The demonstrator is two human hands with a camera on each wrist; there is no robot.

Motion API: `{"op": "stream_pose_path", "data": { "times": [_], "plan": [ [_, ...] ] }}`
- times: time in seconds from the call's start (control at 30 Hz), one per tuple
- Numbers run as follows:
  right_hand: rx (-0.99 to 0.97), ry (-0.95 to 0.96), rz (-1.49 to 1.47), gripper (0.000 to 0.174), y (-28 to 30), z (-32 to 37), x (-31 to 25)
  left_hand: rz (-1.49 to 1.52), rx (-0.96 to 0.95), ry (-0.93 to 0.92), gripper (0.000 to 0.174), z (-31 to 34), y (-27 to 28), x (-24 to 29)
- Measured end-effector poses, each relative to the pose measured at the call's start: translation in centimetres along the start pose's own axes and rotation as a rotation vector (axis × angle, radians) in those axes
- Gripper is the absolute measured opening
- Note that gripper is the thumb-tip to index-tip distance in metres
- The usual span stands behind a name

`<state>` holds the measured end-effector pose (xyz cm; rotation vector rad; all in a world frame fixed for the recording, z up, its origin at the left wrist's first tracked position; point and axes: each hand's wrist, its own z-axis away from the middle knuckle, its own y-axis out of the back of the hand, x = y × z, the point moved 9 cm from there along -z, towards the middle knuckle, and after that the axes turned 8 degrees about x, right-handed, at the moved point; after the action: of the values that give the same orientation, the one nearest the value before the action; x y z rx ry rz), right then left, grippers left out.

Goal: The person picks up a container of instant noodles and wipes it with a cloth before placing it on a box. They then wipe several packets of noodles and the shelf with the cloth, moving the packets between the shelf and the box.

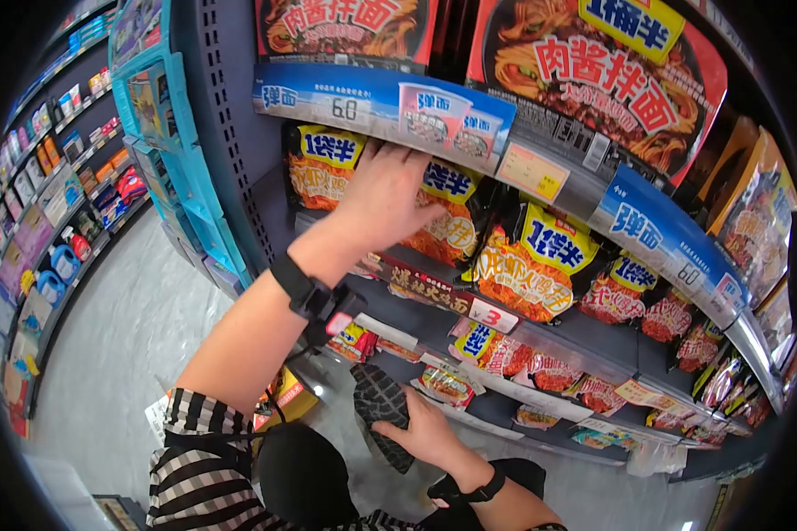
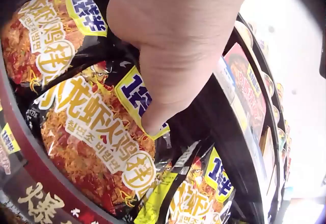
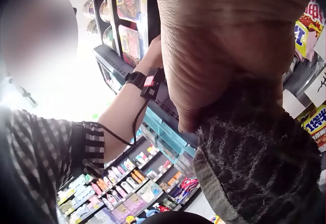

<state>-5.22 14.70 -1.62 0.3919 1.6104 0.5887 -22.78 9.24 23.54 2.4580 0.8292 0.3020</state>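
My left hand reaches over a black noodle packet standing on the shelf, below the blue price strip. Its fingers point up and inward, with the fingertips hidden at the strip. In the left wrist view the thumb lies straight across the yellow label of a noodle packet. Lower down, my right hand grips a folded dark cloth with a light grid pattern, the thumb on top. Close up, the cloth looks thick and shows a grey edge.
Another noodle packet stands to the right, behind a price rail. Large boxed noodles sit above. Lower shelves carry more packets. A blue display stand is at the left, and a stocked shelf lies across the aisle floor.
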Motion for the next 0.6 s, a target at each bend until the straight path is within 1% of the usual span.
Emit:
{"op": "stream_pose_path", "data": {
  "times": [0.07,0.1,0.17,0.23,0.27,0.3,0.37,0.4,0.47,0.5,0.57,0.6],
  "plan": [
    [-0.01,0.017,0.018,0.08,-0.3,0.0,0.1,-0.028,-0.013,-0.043,0.072,-0.7,-0.9,-0.4],
    [-0.024,-0.002,0.006,0.08,-0.5,0.1,0.2,0.023,-0.081,-0.014,0.072,-1.2,-1.6,-0.7],
    [-0.015,0.017,0.028,0.079,-0.6,0.2,-0.3,-0.049,-0.073,-0.093,0.073,-1.9,-2.3,-0.5],
    [-0.028,-0.001,0.05,0.078,-0.6,0.2,-0.6,-0.092,-0.112,-0.129,0.073,-2.5,-3.6,-0.7],
    [-0.039,-0.005,0.057,0.077,-0.7,0.3,-0.7,-0.12,-0.186,-0.104,0.072,-2.6,-4.2,-0.8],
    [-0.042,-0.001,0.069,0.077,-0.8,0.3,-0.8,-0.154,-0.195,-0.12,0.071,-2.7,-4.6,-0.8],
    [-0.061,-0.011,0.062,0.077,-1.0,0.3,-0.6,-0.216,-0.323,-0.052,0.071,-3.0,-5.0,-0.8],
    [-0.067,-0.012,0.058,0.076,-1.0,0.2,-0.6,-0.214,-0.321,-0.054,0.071,-3.2,-4.8,-0.7],
    [-0.064,-0.005,0.074,0.077,-1.0,0.0,-0.7,-0.211,-0.402,-0.029,0.085,-3.1,-4.9,-0.8],
    [-0.065,0.002,0.086,0.077,-1.0,0.0,-0.7,-0.21,-0.401,-0.032,0.085,-3.2,-4.4,-0.5],
    [-0.064,0.006,0.085,0.076,-1.0,0.0,-0.9,-0.214,-0.519,0.01,0.086,-2.7,-4.2,-0.5],
    [-0.065,0.012,0.084,0.076,-1.0,-0.1,-1.0,-0.213,-0.46,-0.046,0.087,-2.9,-3.8,0.0]
  ]
}}
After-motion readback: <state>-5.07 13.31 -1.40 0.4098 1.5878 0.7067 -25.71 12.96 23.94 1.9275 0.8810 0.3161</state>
